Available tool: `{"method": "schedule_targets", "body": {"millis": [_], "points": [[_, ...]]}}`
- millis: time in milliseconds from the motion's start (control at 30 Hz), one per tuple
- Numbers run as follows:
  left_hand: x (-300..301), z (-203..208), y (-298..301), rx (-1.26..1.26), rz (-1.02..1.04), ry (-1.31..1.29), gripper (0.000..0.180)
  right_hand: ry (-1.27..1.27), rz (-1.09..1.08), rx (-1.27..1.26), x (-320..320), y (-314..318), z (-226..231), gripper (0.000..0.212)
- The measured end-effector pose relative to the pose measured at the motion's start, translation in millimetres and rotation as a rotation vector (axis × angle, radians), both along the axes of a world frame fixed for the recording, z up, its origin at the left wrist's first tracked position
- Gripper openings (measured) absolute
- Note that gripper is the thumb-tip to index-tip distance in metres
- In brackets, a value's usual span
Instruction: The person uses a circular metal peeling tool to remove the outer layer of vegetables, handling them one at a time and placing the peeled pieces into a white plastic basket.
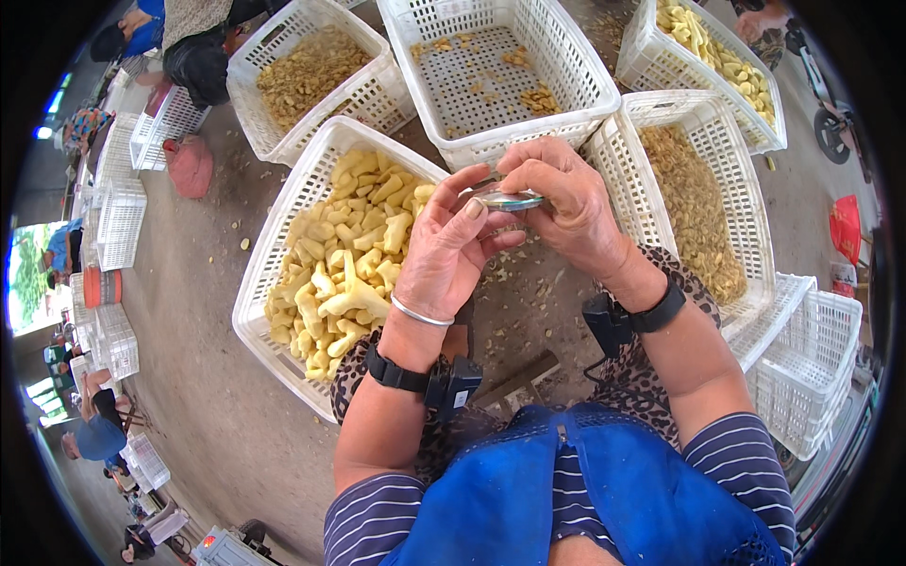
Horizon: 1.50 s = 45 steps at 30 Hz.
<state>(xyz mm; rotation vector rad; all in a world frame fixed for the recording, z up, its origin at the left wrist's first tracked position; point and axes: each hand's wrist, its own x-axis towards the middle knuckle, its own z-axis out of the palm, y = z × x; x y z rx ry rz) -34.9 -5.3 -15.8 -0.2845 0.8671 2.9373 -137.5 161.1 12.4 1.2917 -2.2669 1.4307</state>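
Between both hands, in front of my chest, is a small thin flat object [514, 201] with a shiny face and a teal edge; its exact kind cannot be made out. My left hand [442, 241] grips its left end, thumb on top and fingers curled beneath. On its right end, the bent fingers of my right hand [578, 203] are closed. Peeled yellow ginger [349, 259] fills a white slatted crate [247, 307] just left of my left forearm. Right of my right hand stands another white crate [746, 170], holding brownish scraps [694, 203].
Ahead is a large white crate [429, 104] with a few yellow bits. A crate of brownish pieces [311, 75] stands far left, and one of ginger [708, 52] far right. Stacked crates [812, 368] sit by my right elbow. Other people and a pink bag [188, 167] are at left.
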Motion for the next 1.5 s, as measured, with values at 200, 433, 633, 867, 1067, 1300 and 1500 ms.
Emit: {"method": "schedule_targets", "body": {"millis": [200,433,633,867,1067,1300,1500], "points": [[0,9,3,-0.052,0.041,0.106,0.064,-0.069,-0.01,-0.065,1,1,-5,0.033],[9,14,3,-0.152,0.046,0.147,0.076,-0.074,-0.035,-0.085,3,3,-5,0.04],[10,11,3,-0.21,0.049,0.193,0.078,-0.087,-0.045,-0.139,6,2,-4,0.042],[10,15,5,-0.22,0.057,0.2,0.078,-0.249,-0.044,-0.163,7,4,-10,0.045],[9,14,5,-0.226,0.061,0.197,0.079,-0.295,-0.056,-0.155,8,5,-7,0.044],[8,11,6,-0.246,0.083,0.206,0.078,-0.365,-0.082,-0.126,9,8,-3,0.042],[9,10,7,-0.33,0.127,0.226,0.074,-0.335,-0.055,-0.037,9,11,-1,0.04]]}}
